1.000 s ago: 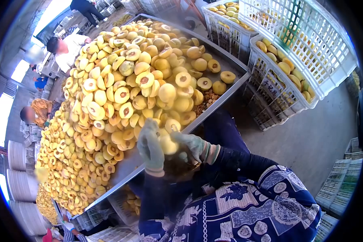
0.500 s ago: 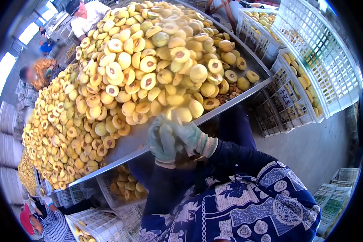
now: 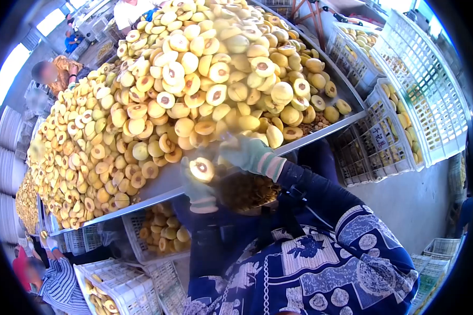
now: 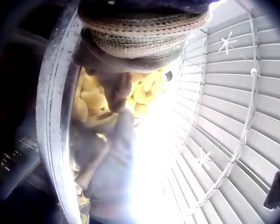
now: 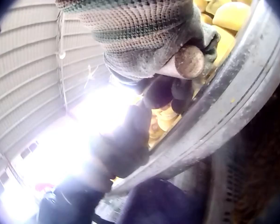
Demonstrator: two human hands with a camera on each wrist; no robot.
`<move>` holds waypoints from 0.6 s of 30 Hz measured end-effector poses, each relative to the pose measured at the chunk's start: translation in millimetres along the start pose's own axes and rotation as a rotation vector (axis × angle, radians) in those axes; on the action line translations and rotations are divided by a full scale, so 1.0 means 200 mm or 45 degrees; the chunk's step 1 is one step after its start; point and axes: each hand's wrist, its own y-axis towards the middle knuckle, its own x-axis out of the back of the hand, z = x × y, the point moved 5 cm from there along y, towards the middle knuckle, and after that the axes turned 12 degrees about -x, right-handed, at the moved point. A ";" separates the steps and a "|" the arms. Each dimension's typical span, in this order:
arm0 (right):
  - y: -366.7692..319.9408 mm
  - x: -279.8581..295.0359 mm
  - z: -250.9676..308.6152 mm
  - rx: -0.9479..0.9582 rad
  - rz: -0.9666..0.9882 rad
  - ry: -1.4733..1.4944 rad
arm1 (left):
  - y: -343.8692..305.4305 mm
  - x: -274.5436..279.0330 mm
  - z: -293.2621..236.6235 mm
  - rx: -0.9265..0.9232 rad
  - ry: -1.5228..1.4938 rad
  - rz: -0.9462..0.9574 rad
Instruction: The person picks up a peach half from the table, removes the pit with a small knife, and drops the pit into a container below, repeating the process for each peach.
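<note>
In the head view my gloved left hand (image 3: 198, 193) holds a yellow peach half (image 3: 201, 169), its cut face and brown centre turned up. My gloved right hand (image 3: 251, 156) is close beside it, up and to the right, over the tray's near edge. The right wrist view shows its fingers curled round a tool with a round, pale handle end (image 5: 190, 61); the tool's working end is hidden. Both hands are in front of a big heap of halved peaches (image 3: 194, 94), many with brown centres showing. Strong glare and shadow blur the left fingers in the left wrist view.
The metal tray's raised rim (image 3: 320, 134) runs across in front of me. Crates of peaches, one with a lettered side (image 3: 379, 137), stand at the right. Below the rim sit another peach crate (image 3: 136, 239) and brown scraps (image 3: 247, 193). Other people work around the heap.
The head view has turned, shifting the heap and crates. My hands, together around a peach half a second ago, have moved apart; the left now shows a half's cut face.
</note>
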 end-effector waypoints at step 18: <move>-0.39 0.07 0.11 0.085 0.153 -0.349 | -0.17 -0.25 0.01 -0.255 0.545 0.550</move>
